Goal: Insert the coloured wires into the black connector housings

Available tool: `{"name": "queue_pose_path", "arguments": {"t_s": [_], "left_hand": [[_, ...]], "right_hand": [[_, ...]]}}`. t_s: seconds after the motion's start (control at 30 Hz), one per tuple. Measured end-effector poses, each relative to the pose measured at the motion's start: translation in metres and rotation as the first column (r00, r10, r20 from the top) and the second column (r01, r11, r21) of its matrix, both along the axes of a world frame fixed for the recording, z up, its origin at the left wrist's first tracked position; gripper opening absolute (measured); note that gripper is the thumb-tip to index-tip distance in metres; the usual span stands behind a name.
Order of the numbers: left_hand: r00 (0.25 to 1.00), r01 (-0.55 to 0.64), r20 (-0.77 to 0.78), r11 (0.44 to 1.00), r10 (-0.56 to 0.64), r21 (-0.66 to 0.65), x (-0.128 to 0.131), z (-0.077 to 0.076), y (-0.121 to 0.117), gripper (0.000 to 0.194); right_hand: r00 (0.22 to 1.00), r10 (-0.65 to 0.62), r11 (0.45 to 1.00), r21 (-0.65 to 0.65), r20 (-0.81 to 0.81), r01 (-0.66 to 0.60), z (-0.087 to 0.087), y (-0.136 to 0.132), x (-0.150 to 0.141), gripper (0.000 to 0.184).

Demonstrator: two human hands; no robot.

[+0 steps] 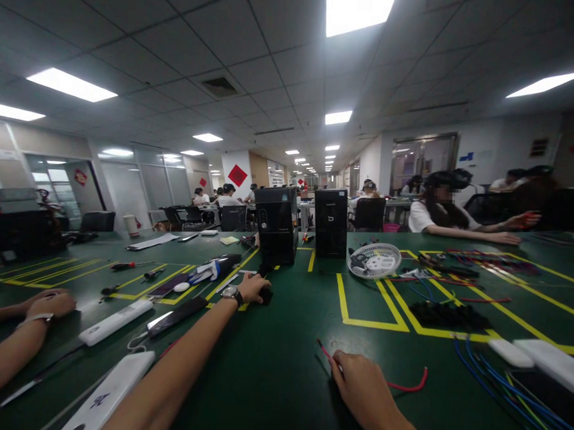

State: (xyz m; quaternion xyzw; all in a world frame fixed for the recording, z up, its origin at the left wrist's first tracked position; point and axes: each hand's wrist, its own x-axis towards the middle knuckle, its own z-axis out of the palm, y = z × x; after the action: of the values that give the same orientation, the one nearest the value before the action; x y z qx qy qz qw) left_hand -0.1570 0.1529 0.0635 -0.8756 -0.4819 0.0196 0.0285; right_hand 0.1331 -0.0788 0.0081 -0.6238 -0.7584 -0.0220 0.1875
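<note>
My left hand [253,288], a watch on its wrist, stretches out over the green table. Its fingers are closed on a small black object [266,294] in front of a black computer-like tower [274,224]; what kind of object it is I cannot make out. Nearer the front edge, my right hand [360,378] pinches a red wire [415,387]. One end of the wire, with a dark strand beside it, sticks out past the fingertips. The curved other end lies to the right of the hand.
A second black tower [331,222] stands beside the first. To the right are a white basket [374,260], black bristly strips [449,315] and blue wires [503,383]. White power banks [115,321] lie left. Another person's hands [52,303] rest at far left; a person [446,209] sits across.
</note>
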Motion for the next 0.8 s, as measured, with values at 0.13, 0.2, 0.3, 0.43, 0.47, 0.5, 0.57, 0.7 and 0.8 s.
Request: {"name": "queue_pose_path", "arguments": {"t_s": [0.13, 0.2, 0.3, 0.43, 0.47, 0.5, 0.57, 0.7, 0.8], "left_hand": [[0.999, -0.026, -0.019, 1.0, 0.026, 0.002, -0.005, -0.001, 0.003, 0.055], [0.999, -0.046, -0.027, 0.999, 0.046, 0.004, -0.008, 0.0, 0.002, 0.056], [0.997, -0.073, -0.019, 0.997, 0.073, 0.004, -0.011, 0.004, -0.001, 0.06], [0.996, -0.06, 0.063, 0.998, 0.059, 0.025, -0.003, 0.016, -0.016, 0.072], [0.995, -0.048, 0.086, 0.998, 0.044, 0.046, 0.002, 0.018, -0.025, 0.068], [0.992, -0.031, 0.127, 0.998, 0.023, 0.057, 0.01, 0.019, -0.036, 0.058], [0.963, 0.021, 0.268, 1.0, -0.026, 0.022, 0.03, 0.016, -0.067, 0.039], [0.47, 0.439, 0.866, 0.806, 0.172, -0.398, 0.087, -0.01, -0.156, 0.058], [0.186, 0.589, 0.874, 0.661, 0.449, -0.465, 0.126, -0.031, -0.21, 0.05]], "right_hand": [[1.0, -0.001, 1.0, 0.017, -0.005, 0.001, -0.001, 0.0, 0.0, 0.03], [1.0, 0.005, 1.0, 0.022, -0.011, -0.005, -0.002, 0.0, 0.0, 0.03], [1.0, 0.013, 1.0, 0.017, -0.018, -0.012, -0.004, 0.001, -0.002, 0.031], [0.999, 0.016, 1.0, -0.002, -0.047, -0.016, -0.005, 0.003, -0.002, 0.03], [0.997, 0.017, 1.0, -0.001, -0.073, -0.017, -0.004, 0.003, -0.002, 0.03], [0.993, 0.02, 1.0, 0.002, -0.114, -0.02, -0.002, 0.003, -0.002, 0.03], [0.968, 0.04, 0.999, 0.029, -0.247, -0.033, 0.003, 0.002, -0.003, 0.031], [0.832, 0.126, 0.99, 0.119, -0.54, -0.073, 0.013, -0.002, -0.014, 0.035], [0.767, 0.209, 0.978, 0.14, -0.607, -0.156, 0.013, -0.006, -0.028, 0.039]]}}
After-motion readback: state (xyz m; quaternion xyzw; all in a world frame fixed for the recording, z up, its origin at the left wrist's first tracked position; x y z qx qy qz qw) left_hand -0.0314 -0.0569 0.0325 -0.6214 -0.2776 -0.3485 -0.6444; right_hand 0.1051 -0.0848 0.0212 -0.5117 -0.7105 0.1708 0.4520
